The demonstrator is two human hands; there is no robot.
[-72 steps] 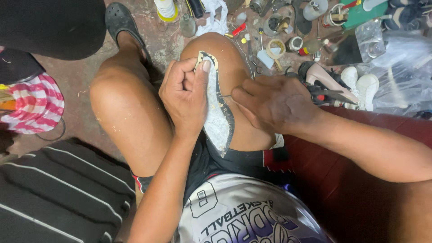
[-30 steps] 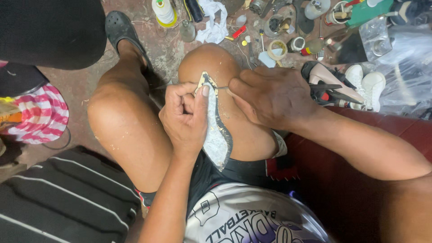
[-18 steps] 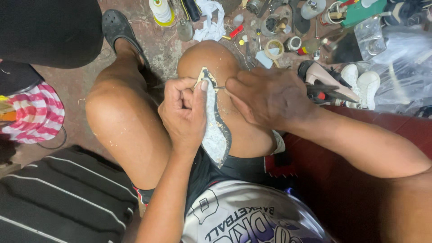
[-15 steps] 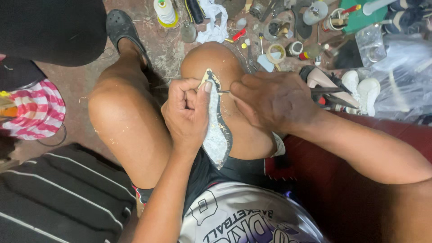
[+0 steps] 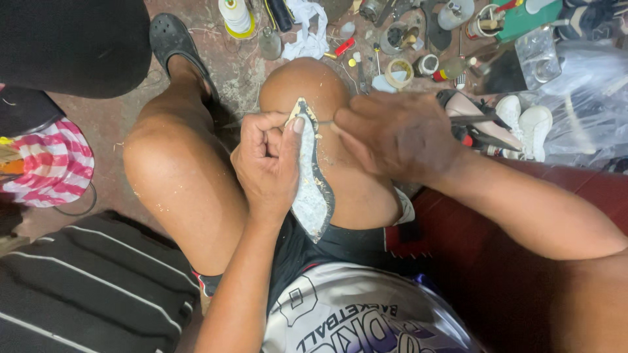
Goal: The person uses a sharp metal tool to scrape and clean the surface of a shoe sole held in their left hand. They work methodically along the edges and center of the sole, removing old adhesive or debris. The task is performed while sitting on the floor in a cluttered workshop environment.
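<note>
A long narrow shoe sole (image 5: 313, 196), pale and crumbly on its face with a dark edge, lies along my right thigh with its pointed tip at the knee. My left hand (image 5: 268, 167) grips its left edge, thumb pressed near the tip. My right hand (image 5: 396, 134) is closed around a thin metal tool (image 5: 325, 121) whose tip touches the sole close to its point. Pale crumbs are scattered on both thighs.
Beyond my knees the floor holds a thread spool (image 5: 237, 14), a white rag (image 5: 307, 29), a tape roll (image 5: 398, 70), small bottles and tools. White shoes (image 5: 528, 124) sit at right by plastic bags. A striped pink bag (image 5: 49, 163) lies left, a dark striped cloth (image 5: 78, 287) below it.
My right hand has edged toward the sole's tip and the tool now touches it. My left hand shifted its grip slightly up the sole. The view wobbled a little.
</note>
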